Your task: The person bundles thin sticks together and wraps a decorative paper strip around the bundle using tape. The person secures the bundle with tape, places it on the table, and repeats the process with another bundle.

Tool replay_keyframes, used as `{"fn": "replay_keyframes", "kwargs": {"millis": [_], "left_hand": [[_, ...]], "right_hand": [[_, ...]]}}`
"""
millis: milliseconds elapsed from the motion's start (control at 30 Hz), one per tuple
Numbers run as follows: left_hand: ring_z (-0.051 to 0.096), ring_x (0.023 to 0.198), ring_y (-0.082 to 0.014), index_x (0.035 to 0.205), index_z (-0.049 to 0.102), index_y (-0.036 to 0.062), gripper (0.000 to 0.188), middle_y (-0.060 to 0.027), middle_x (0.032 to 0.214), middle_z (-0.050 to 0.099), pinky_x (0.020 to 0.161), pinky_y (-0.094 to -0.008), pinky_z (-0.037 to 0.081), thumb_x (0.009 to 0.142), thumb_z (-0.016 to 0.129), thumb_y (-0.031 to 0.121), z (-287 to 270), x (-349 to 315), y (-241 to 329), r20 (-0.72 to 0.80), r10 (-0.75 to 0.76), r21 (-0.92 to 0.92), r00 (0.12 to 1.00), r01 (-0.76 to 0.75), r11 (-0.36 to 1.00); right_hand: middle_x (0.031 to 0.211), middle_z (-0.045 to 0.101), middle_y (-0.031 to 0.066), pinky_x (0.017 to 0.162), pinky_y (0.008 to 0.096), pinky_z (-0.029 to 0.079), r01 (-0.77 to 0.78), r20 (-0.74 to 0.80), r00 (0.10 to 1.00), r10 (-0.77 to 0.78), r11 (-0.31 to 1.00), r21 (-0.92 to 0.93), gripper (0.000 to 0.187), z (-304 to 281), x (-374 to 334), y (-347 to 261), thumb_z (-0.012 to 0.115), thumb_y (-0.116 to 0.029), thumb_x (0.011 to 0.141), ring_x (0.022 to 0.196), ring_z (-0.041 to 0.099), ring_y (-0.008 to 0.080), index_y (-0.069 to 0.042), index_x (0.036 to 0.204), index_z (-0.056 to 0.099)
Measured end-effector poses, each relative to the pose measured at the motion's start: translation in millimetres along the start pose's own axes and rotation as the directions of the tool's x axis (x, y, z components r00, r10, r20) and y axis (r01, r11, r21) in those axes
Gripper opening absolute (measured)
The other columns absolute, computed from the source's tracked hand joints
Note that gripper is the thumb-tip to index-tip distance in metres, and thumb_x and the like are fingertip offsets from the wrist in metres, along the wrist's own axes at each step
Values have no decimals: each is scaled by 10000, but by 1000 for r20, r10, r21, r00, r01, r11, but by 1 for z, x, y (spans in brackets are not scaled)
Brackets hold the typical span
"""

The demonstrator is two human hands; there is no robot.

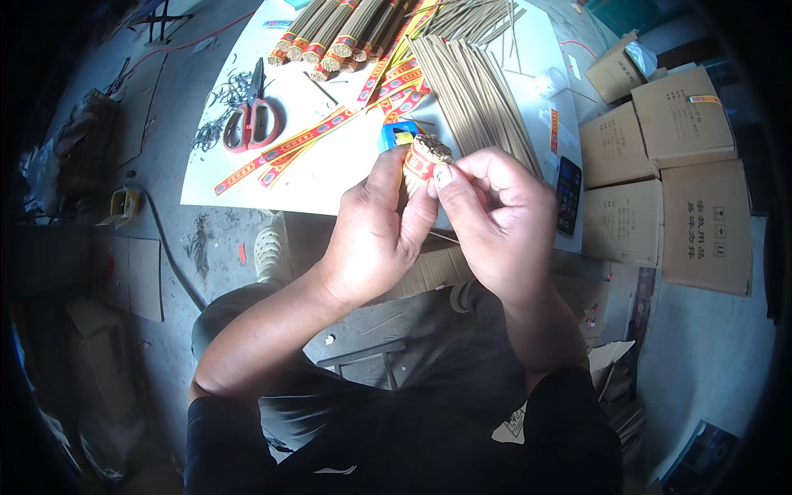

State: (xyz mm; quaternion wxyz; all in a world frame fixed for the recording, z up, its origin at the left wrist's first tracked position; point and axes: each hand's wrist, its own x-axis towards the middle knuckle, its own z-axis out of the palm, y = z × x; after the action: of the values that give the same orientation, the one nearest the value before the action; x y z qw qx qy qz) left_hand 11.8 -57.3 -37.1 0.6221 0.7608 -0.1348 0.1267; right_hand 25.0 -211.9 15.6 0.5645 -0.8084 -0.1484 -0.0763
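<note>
A bundle of thin brown incense sticks (pixel 418 169) stands up between my hands, its cut ends facing up and a red and yellow paper band round its top. My left hand (pixel 363 239) is closed round it. The thumb and fingers of my right hand (pixel 505 227) pinch the right side of the band near the top end. My hands hide the lower part of the bundle. Just behind it on the white table lies a blue object with a yellow part (pixel 398 134), partly covered by my left hand. Loose incense sticks (pixel 478 91) lie beyond my right hand.
Banded incense bundles (pixel 334 37) are piled at the table's far side. Printed paper strips (pixel 309 139) and red-handled scissors (pixel 253 120) lie on the left, a phone (pixel 568 194) at the right edge. Cardboard boxes (pixel 701 223) are stacked on the floor to the right.
</note>
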Motion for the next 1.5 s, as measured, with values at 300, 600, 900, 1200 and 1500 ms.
{"fn": "replay_keyframes", "kwargs": {"millis": [300,600,900,1200,1500], "left_hand": [[643,639,-187,1321,544,-66,333,-100,757,652,612,-330,523,1095,609,169,-3,1,6,44,-126,-41,991,128,991],[687,650,-230,1258,559,-65,284,-141,774,700,628,-355,536,1093,598,164,-11,8,9,125,-227,-56,966,235,970],[526,605,-59,1238,601,-11,365,2,741,597,550,-237,427,1158,505,332,-17,7,11,229,-355,-349,906,417,839],[496,617,-59,1325,572,6,465,-7,783,590,536,-228,414,1181,389,408,-21,5,12,202,-308,-352,930,363,863],[502,598,-57,1204,610,2,408,5,749,591,548,-236,423,1185,381,339,-18,2,8,192,-220,-320,956,273,907]], "right_hand": [[743,662,-40,592,189,413,-91,57,994,95,994,-65,160,-8,6,4,737,-87,1024,671,516,-13,31,917,723],[1050,788,102,742,248,580,-171,100,984,151,955,244,319,0,11,25,730,-119,1035,882,706,81,89,1275,696],[1114,772,113,717,243,580,-103,187,982,36,927,361,360,3,11,30,712,-107,1051,869,696,88,93,1347,666],[954,736,48,640,217,529,-242,257,958,128,841,484,369,1,14,27,656,-221,1095,726,652,72,63,1329,674],[947,707,15,645,204,537,-60,128,992,2,890,452,243,13,11,26,656,-223,1100,818,644,29,20,1105,671]]}}
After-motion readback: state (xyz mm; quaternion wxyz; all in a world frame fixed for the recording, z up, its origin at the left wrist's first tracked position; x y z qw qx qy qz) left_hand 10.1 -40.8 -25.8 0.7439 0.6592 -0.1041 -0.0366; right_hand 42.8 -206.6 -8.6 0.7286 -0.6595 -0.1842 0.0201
